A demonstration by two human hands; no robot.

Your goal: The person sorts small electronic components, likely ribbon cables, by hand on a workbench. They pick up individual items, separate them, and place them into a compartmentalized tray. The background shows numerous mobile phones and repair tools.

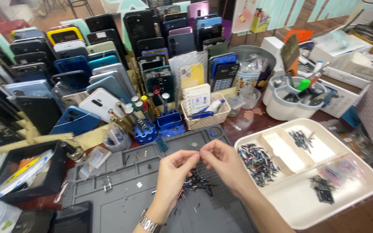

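Note:
My left hand point(174, 172) and my right hand point(223, 162) meet fingertip to fingertip above a grey work mat point(121, 203). Between the fingertips they pinch a tiny thin part, too small to identify. Right below the hands lies a small heap of dark little parts point(195, 183) on the mat. A metal watch point(148, 223) sits on my left wrist. To the right stands a white divided tray point(346, 203) with a pile of similar small parts point(257, 162) in its left compartment.
Rows of phones point(78, 69) stand in racks at the back left. A blue stand with screwdrivers point(145, 125), a small beige basket point(206, 118), a white tool cup point(290, 101) and a black tray point(26, 174) ring the mat.

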